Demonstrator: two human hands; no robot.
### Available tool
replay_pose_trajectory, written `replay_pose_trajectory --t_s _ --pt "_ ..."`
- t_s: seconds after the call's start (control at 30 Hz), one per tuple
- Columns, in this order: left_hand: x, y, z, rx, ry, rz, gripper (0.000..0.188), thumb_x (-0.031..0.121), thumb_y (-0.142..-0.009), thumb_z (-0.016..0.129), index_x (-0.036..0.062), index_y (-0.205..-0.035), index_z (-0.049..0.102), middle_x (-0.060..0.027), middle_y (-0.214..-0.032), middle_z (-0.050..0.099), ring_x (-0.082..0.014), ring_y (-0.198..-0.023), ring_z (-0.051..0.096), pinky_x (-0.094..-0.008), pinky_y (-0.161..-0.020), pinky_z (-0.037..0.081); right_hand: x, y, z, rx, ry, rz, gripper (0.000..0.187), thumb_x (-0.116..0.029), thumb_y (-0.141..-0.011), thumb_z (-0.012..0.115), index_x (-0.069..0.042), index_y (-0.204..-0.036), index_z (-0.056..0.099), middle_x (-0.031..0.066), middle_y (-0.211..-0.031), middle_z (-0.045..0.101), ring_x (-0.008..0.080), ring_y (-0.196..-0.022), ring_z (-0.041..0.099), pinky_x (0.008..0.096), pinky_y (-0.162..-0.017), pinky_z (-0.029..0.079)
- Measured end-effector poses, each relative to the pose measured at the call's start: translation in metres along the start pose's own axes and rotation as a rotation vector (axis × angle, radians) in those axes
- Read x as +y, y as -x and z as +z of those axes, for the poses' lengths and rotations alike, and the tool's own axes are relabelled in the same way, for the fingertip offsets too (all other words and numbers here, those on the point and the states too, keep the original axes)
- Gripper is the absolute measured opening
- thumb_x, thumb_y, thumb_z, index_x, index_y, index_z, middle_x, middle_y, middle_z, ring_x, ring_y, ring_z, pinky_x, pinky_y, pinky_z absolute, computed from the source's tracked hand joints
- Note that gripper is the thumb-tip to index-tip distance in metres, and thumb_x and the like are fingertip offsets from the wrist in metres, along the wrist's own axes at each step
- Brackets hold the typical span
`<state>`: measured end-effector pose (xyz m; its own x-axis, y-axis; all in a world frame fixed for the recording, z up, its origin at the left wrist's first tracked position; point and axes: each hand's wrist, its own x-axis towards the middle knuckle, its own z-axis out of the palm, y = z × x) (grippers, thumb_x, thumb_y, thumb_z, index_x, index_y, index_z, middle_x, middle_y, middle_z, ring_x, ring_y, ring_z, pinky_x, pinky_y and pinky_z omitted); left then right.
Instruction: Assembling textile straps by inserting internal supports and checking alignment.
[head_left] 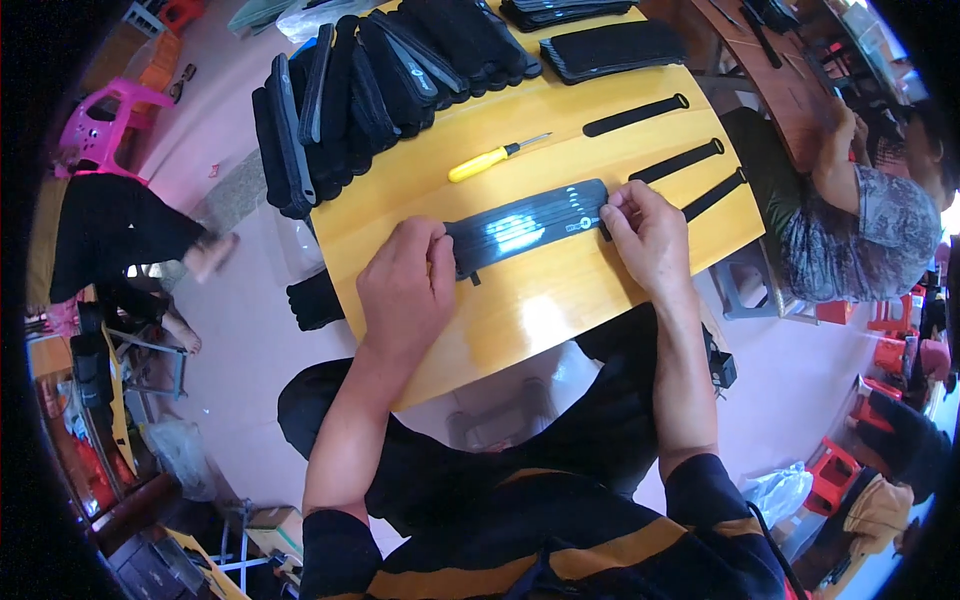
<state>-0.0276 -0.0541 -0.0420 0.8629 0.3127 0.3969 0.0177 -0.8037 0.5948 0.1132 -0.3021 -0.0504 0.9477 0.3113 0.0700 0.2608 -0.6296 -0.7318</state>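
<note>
Left hand [408,285]: clamped on dark panel [530,226], left end
Right hand [650,235]: pinching panel's right end, probably for flatness
Screwdriver [484,163]: beyond the panel, apparently kept handy

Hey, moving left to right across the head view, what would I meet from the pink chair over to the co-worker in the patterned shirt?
Pink chair → left hand → dark ribbed panel → right hand → co-worker.
</note>
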Motion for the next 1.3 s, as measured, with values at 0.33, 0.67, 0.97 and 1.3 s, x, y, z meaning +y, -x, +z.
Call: replay_pose_trajectory --t_s 0.33,0.67,0.97,1.3 --pt "0.002 -0.020 0.017 0.065 -0.076 0.214 0.011 0.008 -0.089 0.067 0.0084 -0.094 0.057 -0.0128 -0.086 0.059 -0.0335 -0.082 0.063 -0.0437 -0.070 0.052 -0.043 0.025 0.028 0.083 0.098 -0.686 0.020 -0.010 -0.084 0.077 -0.006 -0.102 0.069 0.0126 -0.095 0.068 0.0319 -0.081 0.068 0.0392 -0.071 0.055" --pt "-0.008 -0.013 0.028 -0.070 -0.247 0.159 0.016 0.017 -0.090 0.069 0.0102 -0.096 0.056 -0.0108 -0.093 0.058 -0.0313 -0.089 0.063 -0.0437 -0.071 0.053 -0.047 0.059 0.049 -0.138 0.275 -0.718 0.056 -0.036 -0.091 0.070 -0.001 -0.133 0.058 0.0192 -0.138 0.055 0.0397 -0.128 0.053 0.0493 -0.108 0.044" --pt "-0.015 -0.013 0.032 -0.060 -0.280 0.193 0.016 0.018 -0.090 0.069 0.0102 -0.094 0.056 -0.0106 -0.092 0.058 -0.0311 -0.087 0.063 -0.0441 -0.069 0.054 -0.038 0.066 0.051 -0.173 0.353 -0.586 0.066 -0.044 -0.095 0.065 0.002 -0.142 0.052 0.0210 -0.150 0.049 0.0387 -0.140 0.047 0.0531 -0.115 0.037" --pt "-0.013 -0.010 0.033 -0.066 -0.391 0.178 0.017 0.020 -0.090 0.071 0.0100 -0.093 0.057 -0.0111 -0.091 0.059 -0.0308 -0.088 0.063 -0.0421 -0.072 0.054 -0.026 0.074 0.038 -0.084 0.571 -0.416 0.086 -0.061 -0.098 0.053 0.005 -0.152 0.041 0.0243 -0.159 0.038 0.0400 -0.149 0.036 0.0540 -0.119 0.032"
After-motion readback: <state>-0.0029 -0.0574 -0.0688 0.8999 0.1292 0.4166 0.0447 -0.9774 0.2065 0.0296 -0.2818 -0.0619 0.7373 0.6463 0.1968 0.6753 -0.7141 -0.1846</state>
